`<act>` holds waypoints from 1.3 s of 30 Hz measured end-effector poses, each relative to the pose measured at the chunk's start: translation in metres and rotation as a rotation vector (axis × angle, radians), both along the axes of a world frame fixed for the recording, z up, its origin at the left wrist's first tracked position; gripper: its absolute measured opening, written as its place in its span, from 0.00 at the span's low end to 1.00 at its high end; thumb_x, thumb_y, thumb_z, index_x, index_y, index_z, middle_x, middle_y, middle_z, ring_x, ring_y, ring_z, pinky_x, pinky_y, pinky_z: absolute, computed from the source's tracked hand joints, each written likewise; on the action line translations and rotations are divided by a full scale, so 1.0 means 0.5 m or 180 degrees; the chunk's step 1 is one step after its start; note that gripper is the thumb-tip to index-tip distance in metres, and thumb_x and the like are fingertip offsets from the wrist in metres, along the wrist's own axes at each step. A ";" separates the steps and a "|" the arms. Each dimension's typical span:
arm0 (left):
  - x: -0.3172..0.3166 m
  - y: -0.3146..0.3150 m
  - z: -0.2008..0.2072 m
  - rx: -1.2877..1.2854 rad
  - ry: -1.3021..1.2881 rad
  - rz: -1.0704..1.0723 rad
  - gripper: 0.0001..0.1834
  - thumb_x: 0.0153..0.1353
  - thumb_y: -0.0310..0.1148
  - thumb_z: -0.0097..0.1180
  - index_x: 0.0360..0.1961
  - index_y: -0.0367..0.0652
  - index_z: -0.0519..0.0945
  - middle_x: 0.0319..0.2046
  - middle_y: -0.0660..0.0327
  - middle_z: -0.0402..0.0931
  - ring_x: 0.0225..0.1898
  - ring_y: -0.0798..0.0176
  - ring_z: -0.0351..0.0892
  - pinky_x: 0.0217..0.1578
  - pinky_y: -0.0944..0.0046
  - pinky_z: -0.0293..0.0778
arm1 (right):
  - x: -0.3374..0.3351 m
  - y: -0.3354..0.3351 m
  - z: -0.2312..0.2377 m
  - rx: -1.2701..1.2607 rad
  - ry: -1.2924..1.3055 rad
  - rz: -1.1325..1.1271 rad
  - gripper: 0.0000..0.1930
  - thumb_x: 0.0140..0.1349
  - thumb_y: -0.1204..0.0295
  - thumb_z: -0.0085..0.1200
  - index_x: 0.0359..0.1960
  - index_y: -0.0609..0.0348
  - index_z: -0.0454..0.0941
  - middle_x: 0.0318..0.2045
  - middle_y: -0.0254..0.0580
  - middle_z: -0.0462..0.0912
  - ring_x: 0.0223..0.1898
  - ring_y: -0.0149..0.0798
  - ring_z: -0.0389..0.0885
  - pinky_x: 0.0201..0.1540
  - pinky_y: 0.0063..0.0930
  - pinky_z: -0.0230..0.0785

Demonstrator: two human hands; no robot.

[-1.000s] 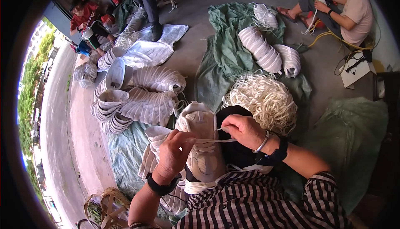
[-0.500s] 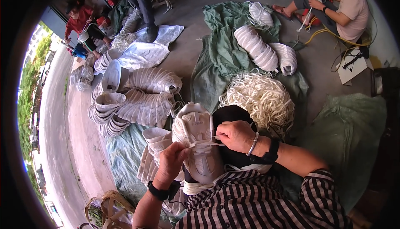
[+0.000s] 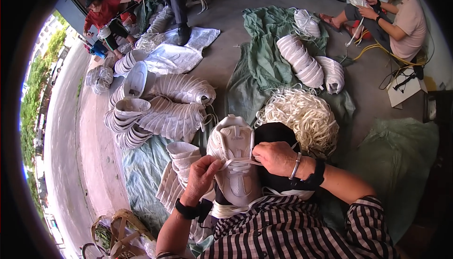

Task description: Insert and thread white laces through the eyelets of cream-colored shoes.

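Fingers (image 3: 214, 164) of the left hand (image 3: 200, 176) and right hand (image 3: 278, 159) look clamped on a white lace (image 3: 242, 160) stretched across the pale shoe (image 3: 238, 188) before the striped shirt (image 3: 278, 226), its toe-side rows seemingly laced, those nearer the ankle apparently left to thread.

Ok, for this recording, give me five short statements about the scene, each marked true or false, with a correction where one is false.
1. The left hand and right hand hold a white lace across a pale shoe. True.
2. Lace material is piled left of the shoe. False: the tangled heap lies beyond it, to the right.
3. A silver-coloured bracelet circles the right wrist. True.
4. The wearer is dressed in plain red. False: the shirt is striped, dark and pale.
5. Someone stands at the upper right. False: the co-worker there is seated.
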State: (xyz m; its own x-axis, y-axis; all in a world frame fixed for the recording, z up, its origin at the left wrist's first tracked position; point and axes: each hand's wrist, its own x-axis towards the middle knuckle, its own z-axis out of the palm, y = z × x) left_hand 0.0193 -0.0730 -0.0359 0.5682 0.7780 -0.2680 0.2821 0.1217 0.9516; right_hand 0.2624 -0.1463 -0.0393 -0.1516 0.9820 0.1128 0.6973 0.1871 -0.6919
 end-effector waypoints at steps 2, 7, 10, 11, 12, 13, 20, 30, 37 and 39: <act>0.009 0.011 -0.003 -0.0136 -0.0101 0.0126 0.11 0.63 0.34 0.52 0.29 0.37 0.77 0.25 0.70 0.73 0.27 0.77 0.67 0.30 0.76 0.65 | 0.006 0.010 0.008 -0.0067 -0.0196 0.0275 0.03 0.54 0.76 0.48 0.30 0.58 0.74 0.27 0.43 0.77 0.29 0.50 0.78 0.31 0.39 0.71; 0.015 0.023 -0.002 -0.0796 -0.0396 0.0277 0.10 0.63 0.34 0.52 0.30 0.38 0.76 0.25 0.71 0.73 0.26 0.78 0.66 0.28 0.77 0.63 | 0.008 0.010 0.010 0.0395 -0.0633 0.0323 0.03 0.48 0.76 0.52 0.26 0.54 0.73 0.24 0.38 0.72 0.26 0.42 0.77 0.24 0.33 0.70; 0.039 0.010 0.020 -0.0393 -0.0340 0.0454 0.11 0.61 0.35 0.52 0.25 0.41 0.75 0.22 0.72 0.70 0.23 0.77 0.64 0.26 0.75 0.61 | 0.010 0.011 0.019 0.0710 -0.0735 0.0324 0.02 0.46 0.75 0.52 0.24 0.54 0.73 0.24 0.37 0.71 0.25 0.41 0.76 0.24 0.33 0.70; 0.037 0.009 0.019 0.0708 0.0315 0.0238 0.08 0.58 0.32 0.54 0.25 0.40 0.74 0.21 0.67 0.71 0.22 0.71 0.67 0.26 0.71 0.64 | 0.011 0.016 0.018 0.0890 -0.0763 0.0358 0.02 0.44 0.74 0.53 0.22 0.54 0.74 0.25 0.36 0.70 0.26 0.39 0.75 0.27 0.32 0.69; 0.037 0.012 0.020 0.1809 0.0983 0.0041 0.06 0.55 0.29 0.56 0.25 0.39 0.74 0.19 0.61 0.72 0.21 0.64 0.70 0.26 0.66 0.68 | 0.010 0.016 0.027 0.1009 -0.0801 0.0359 0.02 0.44 0.74 0.54 0.22 0.53 0.75 0.26 0.35 0.70 0.29 0.37 0.74 0.31 0.31 0.67; 0.047 0.018 0.027 0.2399 0.1123 -0.0221 0.05 0.53 0.29 0.56 0.25 0.40 0.74 0.20 0.58 0.72 0.22 0.58 0.72 0.26 0.63 0.70 | 0.011 0.016 0.029 0.1019 -0.0899 0.0383 0.03 0.44 0.74 0.54 0.23 0.53 0.75 0.27 0.35 0.70 0.31 0.36 0.74 0.33 0.31 0.67; 0.057 0.065 0.129 0.4238 0.1153 -0.1455 0.14 0.48 0.31 0.58 0.38 0.45 0.76 0.39 0.60 0.71 0.47 0.57 0.71 0.46 0.59 0.70 | 0.018 0.036 0.036 0.1561 -0.1254 0.0559 0.06 0.46 0.71 0.52 0.28 0.53 0.74 0.30 0.35 0.70 0.36 0.36 0.73 0.38 0.29 0.66; 0.093 0.129 0.109 0.4570 0.1388 -0.2929 0.17 0.51 0.37 0.55 0.45 0.53 0.76 0.45 0.66 0.72 0.45 0.60 0.71 0.45 0.61 0.68 | 0.004 0.079 0.047 0.1054 -0.2099 0.1422 0.06 0.47 0.67 0.52 0.28 0.50 0.77 0.32 0.33 0.72 0.43 0.37 0.70 0.40 0.30 0.66; 0.124 0.087 0.096 0.4164 0.2412 -0.3482 0.18 0.51 0.33 0.51 0.45 0.47 0.75 0.46 0.58 0.74 0.46 0.60 0.73 0.55 0.53 0.61 | -0.035 0.065 0.045 0.0004 -0.1944 0.1030 0.05 0.40 0.72 0.56 0.21 0.56 0.80 0.33 0.41 0.73 0.44 0.43 0.68 0.37 0.36 0.64; 0.117 0.096 0.077 0.3561 0.1812 -0.3241 0.11 0.51 0.32 0.52 0.37 0.45 0.79 0.37 0.61 0.77 0.43 0.59 0.76 0.52 0.55 0.64 | -0.034 0.056 0.047 0.0039 -0.1800 0.0941 0.03 0.40 0.73 0.55 0.20 0.56 0.79 0.32 0.40 0.72 0.44 0.42 0.67 0.37 0.35 0.62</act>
